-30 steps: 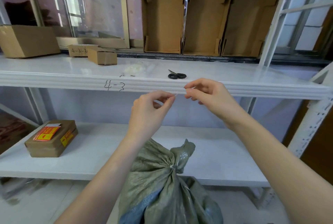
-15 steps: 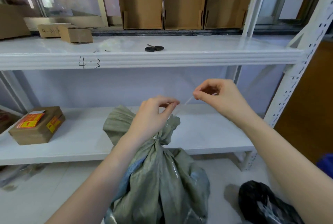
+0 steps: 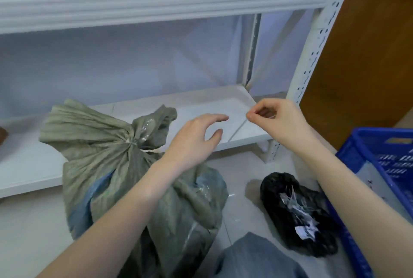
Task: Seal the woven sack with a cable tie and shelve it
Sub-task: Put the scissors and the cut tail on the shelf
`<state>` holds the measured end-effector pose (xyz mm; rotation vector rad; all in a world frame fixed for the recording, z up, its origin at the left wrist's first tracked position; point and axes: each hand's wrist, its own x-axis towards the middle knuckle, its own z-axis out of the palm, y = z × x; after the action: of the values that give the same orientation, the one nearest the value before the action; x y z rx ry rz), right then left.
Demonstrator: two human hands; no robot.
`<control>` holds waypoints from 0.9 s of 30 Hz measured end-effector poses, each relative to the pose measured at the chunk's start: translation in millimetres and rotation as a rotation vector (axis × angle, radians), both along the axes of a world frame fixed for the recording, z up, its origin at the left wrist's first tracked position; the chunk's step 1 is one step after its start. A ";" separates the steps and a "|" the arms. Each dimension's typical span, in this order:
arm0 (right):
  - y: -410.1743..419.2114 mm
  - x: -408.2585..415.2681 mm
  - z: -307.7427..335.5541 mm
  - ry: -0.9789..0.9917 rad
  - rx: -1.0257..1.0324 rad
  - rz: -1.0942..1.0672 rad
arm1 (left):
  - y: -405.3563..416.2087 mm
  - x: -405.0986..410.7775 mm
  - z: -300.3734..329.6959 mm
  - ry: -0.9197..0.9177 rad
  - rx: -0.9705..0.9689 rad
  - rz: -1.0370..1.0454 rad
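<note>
Here the sack (image 3: 125, 166) stands on the floor at lower left, neck bunched, leaning against the low shelf (image 3: 234, 107). At centre the left hand (image 3: 192, 141) hovers, grip apart. Right of it, the right hand (image 3: 279, 121) pinches a thin tie (image 3: 238, 129).

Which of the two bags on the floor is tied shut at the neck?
The big green woven sack, cinched near its top. The small black bag beside it lies open, with white scraps showing.

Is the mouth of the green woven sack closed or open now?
Closed. The woven sack is gathered into a tight neck with a tie around it, and the loose top fans out above.
</note>
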<state>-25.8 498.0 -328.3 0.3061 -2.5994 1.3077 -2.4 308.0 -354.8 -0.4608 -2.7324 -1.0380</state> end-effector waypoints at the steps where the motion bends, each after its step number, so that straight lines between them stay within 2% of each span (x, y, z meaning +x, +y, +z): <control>1: 7.2 0.7 -6.9 0.001 0.010 -0.008 | 7.3 -2.7 -6.6 0.001 -0.018 -0.023; 6: 47.3 -2.4 -55.2 -0.042 0.059 -0.092 | 48.6 -20.9 -48.1 0.003 -0.119 -0.142; 12: 86.9 -0.9 -113.6 -0.108 0.099 -0.190 | 88.7 -41.2 -102.6 -0.088 -0.211 -0.268; 21: 145.3 5.4 -213.6 -0.285 0.121 -0.474 | 126.3 -51.0 -167.6 -0.236 -0.327 -0.356; 27: 154.8 9.6 -259.8 -0.323 0.095 -0.560 | 134.0 -57.8 -193.9 -0.280 -0.326 -0.377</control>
<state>-16.3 652.7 -588.1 -0.6275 -2.7023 1.0968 -60.1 442.0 -548.6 -0.9819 -3.1632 -0.7749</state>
